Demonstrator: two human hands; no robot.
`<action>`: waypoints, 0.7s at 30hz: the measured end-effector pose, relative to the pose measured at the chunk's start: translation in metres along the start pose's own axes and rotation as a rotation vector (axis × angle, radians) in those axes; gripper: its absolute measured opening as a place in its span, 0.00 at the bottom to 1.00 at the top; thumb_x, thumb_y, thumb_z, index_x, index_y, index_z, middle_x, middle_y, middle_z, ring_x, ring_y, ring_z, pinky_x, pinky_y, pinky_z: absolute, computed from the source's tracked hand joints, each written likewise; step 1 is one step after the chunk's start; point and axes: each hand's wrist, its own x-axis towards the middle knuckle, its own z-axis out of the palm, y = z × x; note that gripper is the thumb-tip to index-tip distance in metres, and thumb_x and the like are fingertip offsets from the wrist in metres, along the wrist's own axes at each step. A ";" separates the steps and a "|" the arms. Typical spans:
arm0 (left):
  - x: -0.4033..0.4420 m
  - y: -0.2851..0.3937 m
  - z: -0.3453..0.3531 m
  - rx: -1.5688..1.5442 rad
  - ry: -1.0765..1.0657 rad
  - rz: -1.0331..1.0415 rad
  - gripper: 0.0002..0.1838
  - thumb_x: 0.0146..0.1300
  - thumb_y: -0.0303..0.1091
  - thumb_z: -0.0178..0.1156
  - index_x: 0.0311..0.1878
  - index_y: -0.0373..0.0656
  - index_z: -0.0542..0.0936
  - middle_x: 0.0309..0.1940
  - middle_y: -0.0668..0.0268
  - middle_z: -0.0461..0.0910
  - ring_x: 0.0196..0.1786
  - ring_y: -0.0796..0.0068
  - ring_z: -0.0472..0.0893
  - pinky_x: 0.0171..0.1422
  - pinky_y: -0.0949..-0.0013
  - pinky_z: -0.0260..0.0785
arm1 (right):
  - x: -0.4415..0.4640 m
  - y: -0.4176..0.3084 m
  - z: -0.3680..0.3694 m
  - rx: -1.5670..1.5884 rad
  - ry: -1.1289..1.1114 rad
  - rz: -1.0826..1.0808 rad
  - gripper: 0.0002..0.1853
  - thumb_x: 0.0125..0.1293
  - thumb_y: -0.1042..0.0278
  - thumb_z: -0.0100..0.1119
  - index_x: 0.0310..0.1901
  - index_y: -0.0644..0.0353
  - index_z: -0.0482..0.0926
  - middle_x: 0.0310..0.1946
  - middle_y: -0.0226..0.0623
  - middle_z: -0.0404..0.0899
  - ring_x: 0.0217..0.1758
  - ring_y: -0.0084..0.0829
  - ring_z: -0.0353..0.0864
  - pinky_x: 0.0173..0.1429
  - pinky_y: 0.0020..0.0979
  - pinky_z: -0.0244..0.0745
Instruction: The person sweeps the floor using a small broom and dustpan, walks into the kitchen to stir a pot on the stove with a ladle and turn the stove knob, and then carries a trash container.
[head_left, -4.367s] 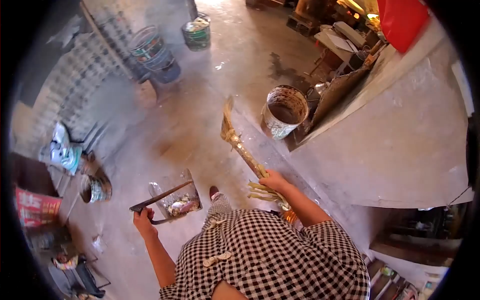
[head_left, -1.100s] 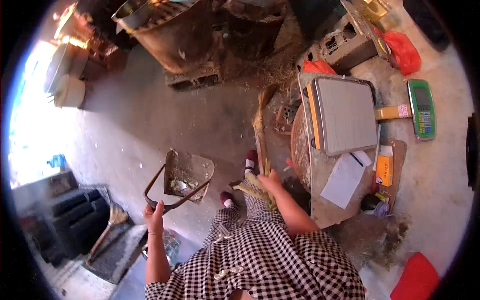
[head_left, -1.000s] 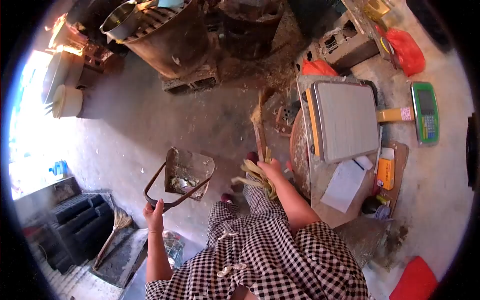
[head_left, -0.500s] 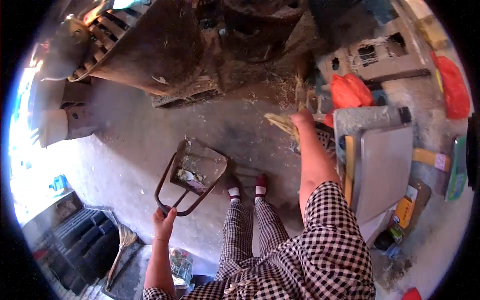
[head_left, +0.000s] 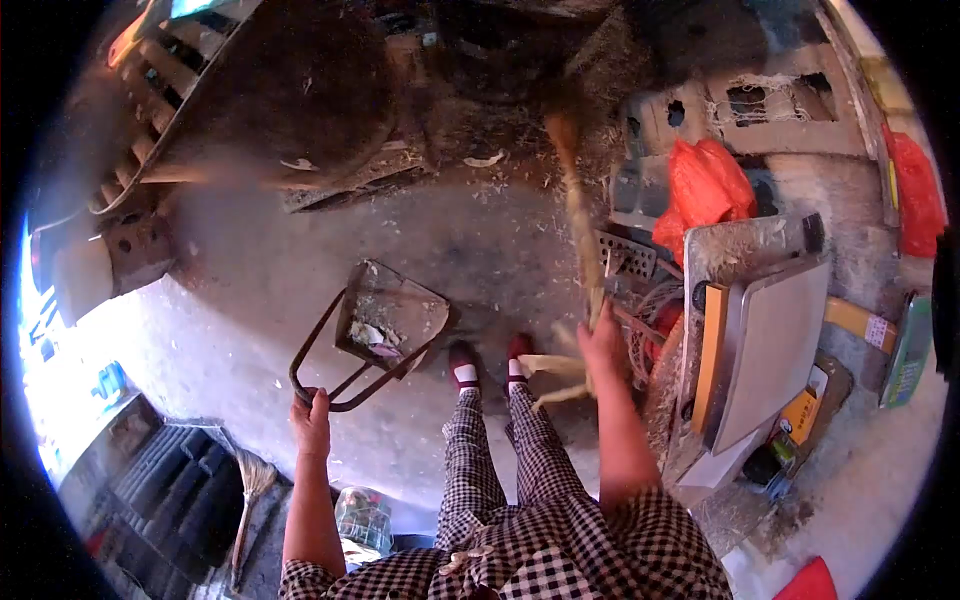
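Note:
At the left, my left hand [head_left: 312,422] is closed round the bent handle of a dustpan [head_left: 395,315], whose pan holds bits of litter and pale scraps. My right hand [head_left: 604,350] grips a straw broom [head_left: 580,225] near its frayed tail of pale strips. The broom's head points away from me and lies over the scraps in front of the dark stove area, blurred at its tip. Both feet stand between the dustpan and the broom.
To the right are a scale [head_left: 770,350] on a small table, a red plastic bag [head_left: 708,185] and a hollow block [head_left: 760,105]. A large barrel [head_left: 280,110] stands ahead. Another broom [head_left: 250,500] rests at the lower left.
Since half a second ago, my right hand has come back toward my body and the broom now reaches out ahead of it. The dustpan has shifted slightly left in view, still in my left hand.

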 end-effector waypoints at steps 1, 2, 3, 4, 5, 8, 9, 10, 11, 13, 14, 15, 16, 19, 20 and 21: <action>0.000 -0.001 -0.001 -0.020 0.002 0.008 0.08 0.54 0.33 0.53 0.29 0.39 0.69 0.23 0.72 0.67 0.28 0.84 0.64 0.33 0.77 0.58 | 0.023 -0.013 -0.004 0.033 0.018 0.034 0.34 0.44 0.59 0.56 0.55 0.57 0.58 0.41 0.49 0.72 0.42 0.46 0.73 0.44 0.40 0.68; 0.001 -0.010 -0.004 -0.026 -0.003 0.009 0.09 0.54 0.34 0.53 0.30 0.38 0.69 0.22 0.72 0.68 0.28 0.84 0.64 0.32 0.77 0.59 | 0.052 -0.024 -0.008 0.004 -0.035 0.052 0.33 0.44 0.60 0.56 0.54 0.58 0.59 0.40 0.49 0.72 0.41 0.45 0.73 0.44 0.40 0.68; 0.000 -0.012 -0.004 -0.015 0.001 0.008 0.09 0.54 0.34 0.53 0.30 0.38 0.69 0.22 0.72 0.68 0.27 0.84 0.64 0.32 0.77 0.59 | 0.077 -0.033 -0.007 -0.026 -0.090 0.073 0.31 0.44 0.61 0.56 0.53 0.58 0.60 0.39 0.49 0.73 0.41 0.44 0.74 0.44 0.40 0.68; 0.000 -0.011 -0.003 0.002 0.003 0.001 0.09 0.54 0.34 0.53 0.30 0.38 0.70 0.22 0.72 0.68 0.27 0.84 0.64 0.32 0.77 0.59 | 0.088 -0.040 0.007 -0.084 -0.142 0.047 0.31 0.45 0.61 0.56 0.53 0.58 0.61 0.38 0.49 0.73 0.41 0.45 0.74 0.44 0.39 0.69; 0.000 -0.012 -0.005 0.021 0.001 -0.007 0.09 0.54 0.34 0.53 0.30 0.38 0.70 0.22 0.72 0.68 0.27 0.84 0.64 0.32 0.77 0.59 | 0.097 -0.045 0.027 -0.143 -0.196 0.023 0.30 0.45 0.62 0.56 0.52 0.58 0.61 0.37 0.49 0.74 0.40 0.45 0.74 0.43 0.39 0.69; 0.004 -0.018 -0.002 -0.054 -0.014 0.018 0.09 0.54 0.34 0.53 0.30 0.38 0.70 0.22 0.72 0.68 0.27 0.84 0.64 0.32 0.77 0.58 | 0.064 -0.042 0.059 -0.311 -0.295 -0.034 0.33 0.46 0.62 0.57 0.55 0.58 0.58 0.42 0.50 0.70 0.46 0.47 0.70 0.48 0.37 0.67; 0.006 -0.017 -0.002 -0.068 -0.008 0.018 0.09 0.54 0.34 0.53 0.30 0.38 0.70 0.22 0.73 0.68 0.27 0.84 0.64 0.32 0.77 0.58 | 0.026 -0.047 0.044 -0.378 -0.326 -0.098 0.36 0.47 0.61 0.57 0.58 0.57 0.53 0.45 0.50 0.68 0.47 0.46 0.69 0.50 0.38 0.66; 0.006 -0.013 -0.004 -0.064 -0.048 0.002 0.09 0.54 0.35 0.53 0.30 0.38 0.70 0.22 0.72 0.68 0.27 0.83 0.64 0.32 0.77 0.58 | 0.001 -0.046 0.029 -0.390 -0.424 -0.138 0.38 0.47 0.61 0.57 0.60 0.54 0.50 0.45 0.50 0.68 0.46 0.47 0.70 0.49 0.39 0.66; 0.004 -0.008 -0.003 -0.056 -0.046 -0.005 0.09 0.54 0.35 0.53 0.30 0.38 0.70 0.22 0.72 0.68 0.28 0.83 0.64 0.32 0.77 0.59 | -0.023 -0.047 0.006 -0.416 -0.428 -0.147 0.38 0.47 0.62 0.56 0.60 0.55 0.49 0.40 0.50 0.70 0.43 0.46 0.71 0.46 0.39 0.67; 0.004 -0.006 -0.004 -0.033 -0.049 0.002 0.09 0.54 0.35 0.53 0.30 0.38 0.70 0.22 0.72 0.68 0.28 0.83 0.64 0.33 0.77 0.59 | -0.052 -0.043 -0.023 -0.443 -0.396 -0.150 0.38 0.48 0.62 0.57 0.60 0.56 0.49 0.36 0.51 0.73 0.40 0.45 0.73 0.42 0.39 0.69; 0.003 -0.003 -0.001 -0.081 -0.030 0.014 0.09 0.54 0.35 0.54 0.29 0.38 0.70 0.21 0.72 0.68 0.27 0.83 0.65 0.32 0.77 0.59 | -0.061 -0.038 -0.030 -0.446 -0.362 -0.142 0.38 0.48 0.62 0.57 0.59 0.55 0.49 0.35 0.50 0.73 0.39 0.46 0.74 0.42 0.39 0.70; 0.004 -0.004 -0.002 -0.088 -0.028 0.021 0.08 0.54 0.34 0.54 0.29 0.39 0.70 0.21 0.72 0.68 0.27 0.83 0.65 0.32 0.77 0.59 | -0.067 -0.037 -0.036 -0.449 -0.330 -0.133 0.38 0.47 0.62 0.57 0.59 0.54 0.50 0.35 0.50 0.73 0.38 0.46 0.74 0.41 0.39 0.70; 0.003 -0.010 0.000 -0.092 -0.023 0.029 0.08 0.54 0.34 0.54 0.28 0.39 0.70 0.21 0.72 0.69 0.26 0.84 0.65 0.31 0.78 0.59 | -0.062 -0.039 -0.037 -0.451 -0.301 -0.158 0.36 0.47 0.62 0.57 0.58 0.56 0.51 0.34 0.50 0.74 0.37 0.45 0.74 0.40 0.39 0.70; 0.004 -0.007 -0.001 -0.101 -0.012 0.048 0.08 0.53 0.34 0.54 0.27 0.39 0.70 0.21 0.72 0.69 0.26 0.84 0.65 0.30 0.78 0.60 | -0.011 -0.070 -0.034 -0.436 -0.163 -0.271 0.31 0.48 0.62 0.57 0.54 0.60 0.57 0.32 0.48 0.74 0.36 0.43 0.75 0.38 0.38 0.71; 0.003 -0.003 -0.001 -0.090 -0.010 0.043 0.08 0.53 0.34 0.54 0.27 0.39 0.70 0.21 0.72 0.69 0.26 0.84 0.66 0.30 0.78 0.60 | 0.016 -0.081 -0.027 -0.417 -0.090 -0.335 0.29 0.48 0.63 0.57 0.51 0.62 0.60 0.32 0.47 0.75 0.36 0.42 0.75 0.38 0.38 0.71; 0.003 -0.002 -0.002 -0.077 -0.009 0.038 0.08 0.53 0.34 0.54 0.28 0.39 0.70 0.21 0.72 0.69 0.26 0.84 0.66 0.30 0.78 0.60 | 0.040 -0.098 -0.024 -0.433 -0.094 -0.356 0.27 0.47 0.64 0.56 0.50 0.61 0.61 0.31 0.46 0.75 0.37 0.42 0.75 0.38 0.38 0.70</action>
